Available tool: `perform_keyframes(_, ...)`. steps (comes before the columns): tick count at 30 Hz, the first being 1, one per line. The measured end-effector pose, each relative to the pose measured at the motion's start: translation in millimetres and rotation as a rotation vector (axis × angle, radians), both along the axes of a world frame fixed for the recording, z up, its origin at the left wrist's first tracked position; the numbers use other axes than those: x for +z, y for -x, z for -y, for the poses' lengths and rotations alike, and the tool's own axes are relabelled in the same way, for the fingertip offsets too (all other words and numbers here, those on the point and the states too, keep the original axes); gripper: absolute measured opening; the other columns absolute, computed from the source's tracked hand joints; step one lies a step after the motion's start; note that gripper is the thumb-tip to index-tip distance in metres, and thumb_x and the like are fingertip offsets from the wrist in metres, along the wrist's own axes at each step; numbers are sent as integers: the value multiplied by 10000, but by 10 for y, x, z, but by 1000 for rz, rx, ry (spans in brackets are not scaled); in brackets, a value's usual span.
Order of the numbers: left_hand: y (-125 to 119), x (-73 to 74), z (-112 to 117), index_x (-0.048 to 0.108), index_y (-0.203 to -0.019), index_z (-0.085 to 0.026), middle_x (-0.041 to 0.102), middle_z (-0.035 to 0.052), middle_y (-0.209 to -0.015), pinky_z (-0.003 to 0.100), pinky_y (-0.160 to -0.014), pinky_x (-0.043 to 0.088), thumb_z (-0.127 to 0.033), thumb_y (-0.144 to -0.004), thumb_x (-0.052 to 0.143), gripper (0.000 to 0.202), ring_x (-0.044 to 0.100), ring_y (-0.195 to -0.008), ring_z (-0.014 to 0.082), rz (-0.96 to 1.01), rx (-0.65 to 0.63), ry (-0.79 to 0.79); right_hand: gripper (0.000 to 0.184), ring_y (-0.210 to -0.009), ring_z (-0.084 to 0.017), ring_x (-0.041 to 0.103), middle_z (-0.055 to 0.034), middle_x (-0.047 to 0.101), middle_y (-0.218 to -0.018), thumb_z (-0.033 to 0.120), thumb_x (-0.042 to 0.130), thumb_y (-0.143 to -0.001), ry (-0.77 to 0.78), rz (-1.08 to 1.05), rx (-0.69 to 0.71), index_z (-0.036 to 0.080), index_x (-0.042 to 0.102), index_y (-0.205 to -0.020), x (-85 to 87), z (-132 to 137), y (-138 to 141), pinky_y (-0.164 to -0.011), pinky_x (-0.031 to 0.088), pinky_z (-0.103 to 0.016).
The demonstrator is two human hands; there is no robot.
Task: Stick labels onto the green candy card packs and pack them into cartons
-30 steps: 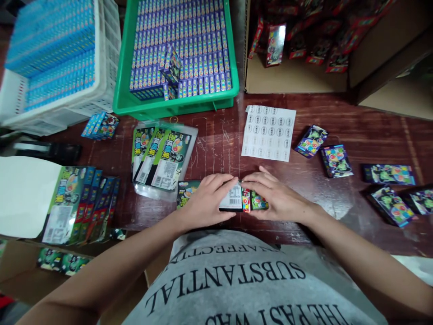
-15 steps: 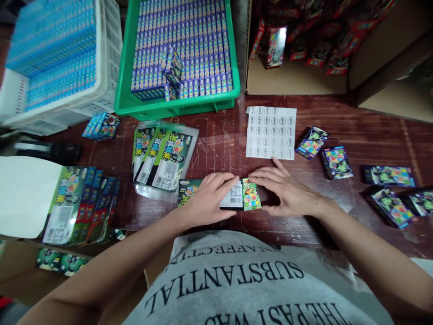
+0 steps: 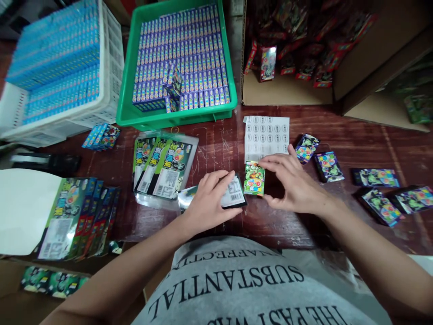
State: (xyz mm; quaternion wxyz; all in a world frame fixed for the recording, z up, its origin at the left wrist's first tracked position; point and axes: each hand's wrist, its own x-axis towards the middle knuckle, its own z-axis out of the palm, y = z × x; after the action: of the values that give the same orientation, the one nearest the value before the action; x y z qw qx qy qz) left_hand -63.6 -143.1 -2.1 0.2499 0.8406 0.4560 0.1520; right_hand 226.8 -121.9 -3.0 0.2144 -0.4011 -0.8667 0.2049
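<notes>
My left hand (image 3: 211,196) is closed over a dark printed pack (image 3: 236,193) with a white barcode label, fingers on its far edge and thumb along the near one. Between the thumb and fingers of my right hand (image 3: 292,183) is a small green candy box (image 3: 254,179) with colourful pictures. It is just right of the pack, close to the lower edge of a white sticker sheet (image 3: 267,135) printed with rows of black circles. Left of my left hand, several larger green-and-black packs (image 3: 169,167) lie overlapped on a clear plastic tray.
Several small purple boxes (image 3: 329,166) lie on the right. At the back stand a green crate (image 3: 176,119) of purple boxes, a white basket (image 3: 113,58) of blue boxes and a cardboard box (image 3: 287,95) with red packs. More packs (image 3: 64,212) stand at the left.
My right hand has drawn the green candy box away from the pack's end, up toward the sticker sheet. The pack under my left hand has tilted slightly. The view has shifted a little.
</notes>
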Motion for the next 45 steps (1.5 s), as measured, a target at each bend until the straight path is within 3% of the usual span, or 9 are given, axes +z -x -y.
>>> perform_keyframes(8, -96, 53, 4, 274, -1572, -297, 466, 127, -1418, 546, -1108, 424, -406, -773, 825, 976, 479, -1308, 340, 48, -8, -52, 839, -1423, -357, 450, -130, 500, -1504, 316, 655, -847, 104, -13, 178, 272, 253, -1583, 70, 44, 148, -1240, 73, -709)
perform_keyframes(12, -262, 103, -74, 294, -1553, -332, 424, 114, -1403, 566, -1102, 441, -512, -726, 860, 1018, 484, -1316, 349, 185, 265, -31, 836, -1532, -341, 285, -130, 258, -1679, 297, 614, -918, 145, -170, 44, 262, 167, -1624, 83, 33, 196, -1237, 256, -622)
perform_keyframes(15, -345, 84, -149, 313, -1535, -323, 458, 106, -1318, 519, -1056, 496, -447, -904, 704, 752, 550, -1216, 274, 397, 425, 58, 653, -1376, -305, 520, -122, 516, -1515, 347, 650, -935, 231, -350, -201, 287, 378, -1526, -12, 72, 327, -1133, 459, -530)
perform_keyframes(19, -284, -20, -211, 378, -1489, -284, 528, 111, -1287, 454, -963, 557, -317, -1026, 485, 477, 612, -1097, 211, 538, 385, 239, 368, -1111, -235, 683, -61, 695, -1237, 360, 614, -971, 349, -570, -305, 292, 559, -1329, -185, 64, 508, -970, 586, -440)
perform_keyframes(24, 21, -67, -331, 502, -1264, -238, 648, 63, -1096, 390, -819, 590, -340, -949, 606, 347, 654, -938, 190, 586, 196, 498, 279, -1102, -234, 676, -50, 700, -1183, 360, 602, -981, 456, -586, -252, 312, 647, -1253, -214, 12, 583, -982, 580, -478)
perform_keyframes(29, 267, -95, -456, 544, -1090, -221, 660, 40, -979, 373, -782, 571, -346, -915, 636, 233, 647, -871, 179, 540, 153, 530, 306, -1156, -233, 644, -68, 635, -1310, 363, 589, -985, 523, -586, -292, 337, 634, -1287, -240, 98, 736, -990, 580, -474)
perform_keyframes(35, 320, -127, -509, 638, -1094, -222, 695, 55, -1068, 373, -872, 544, -354, -987, 572, 183, 653, -996, 200, 624, 229, 633, 357, -876, -170, 710, -65, 692, -1224, 391, 699, -911, 686, -864, -583, 288, 608, -1240, -346, 180, 939, -830, 630, -372)
perform_keyframes(39, 278, -139, -525, 686, -1020, -203, 666, 79, -1294, 381, -1046, 466, -296, -989, 579, 145, 624, -1192, 214, 705, 274, 613, 206, -1096, -202, 680, -40, 730, -1179, 367, 683, -933, 697, -748, -583, 287, 717, -1119, -285, 120, 948, -997, 555, -412)
perform_keyframes(45, 235, -143, -527, 645, -1145, -226, 744, 44, -1069, 338, -925, 512, -269, -947, 645, 203, 677, -1035, 182, 781, 382, 638, 242, -1103, -179, 675, -18, 734, -1175, 293, 655, -956, 557, -682, -538, 339, 706, -1188, -222, 60, 900, -1023, 525, -417)
